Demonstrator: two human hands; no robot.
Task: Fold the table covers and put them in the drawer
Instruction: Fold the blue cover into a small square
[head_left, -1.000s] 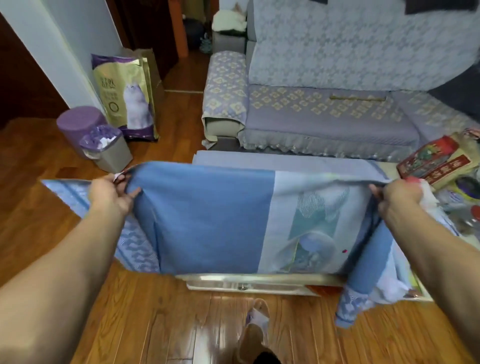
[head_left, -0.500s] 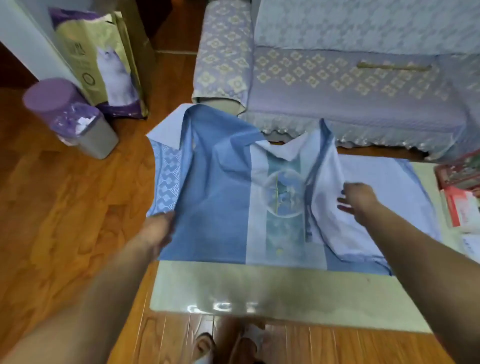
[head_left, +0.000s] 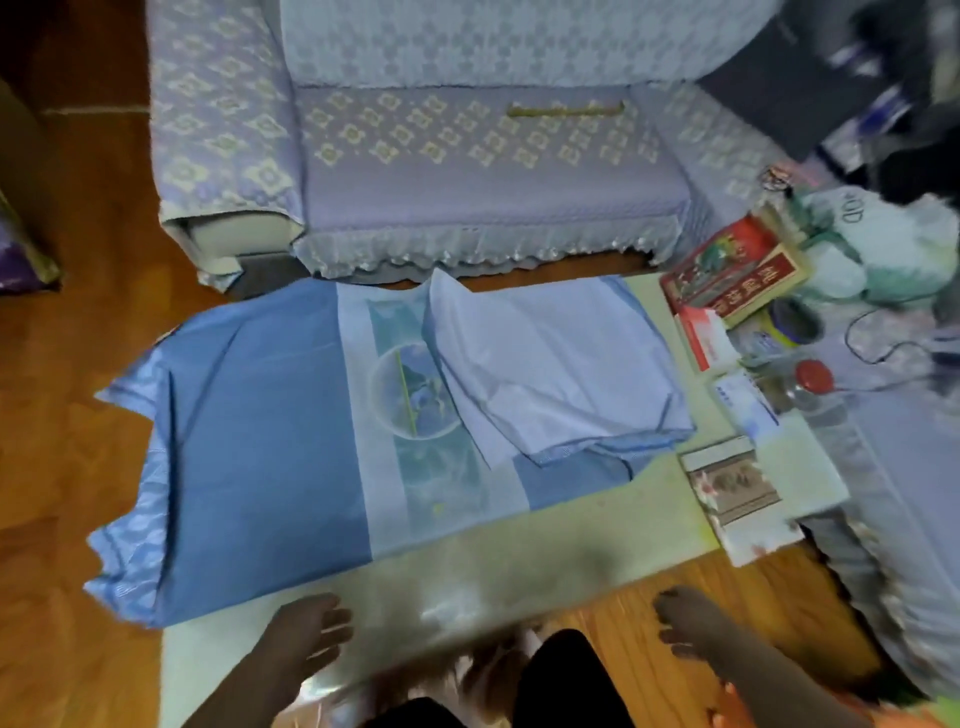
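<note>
A blue table cover (head_left: 260, 431) with a pale band and a round globe print lies spread on the low glass-topped table (head_left: 519, 571). Its right part is folded back, showing the light underside (head_left: 561, 374). The left edge hangs off the table over the floor. My left hand (head_left: 306, 634) hovers above the table's near edge, fingers apart, holding nothing. My right hand (head_left: 691, 629) is off the table's near right corner, fingers spread and empty. Neither hand touches the cover. No drawer is visible.
A lilac patterned sofa (head_left: 467, 156) stands just behind the table. Red boxes (head_left: 732, 270), small packets, a red-lidded jar (head_left: 813, 376) and a white plastic bag (head_left: 878, 244) crowd the table's right side. Wooden floor lies to the left. My legs are at the bottom.
The cover, held up stretched between both hands a second ago, now lies on the table. Both hands have let go and drawn back to the near edge. The view tilted down.
</note>
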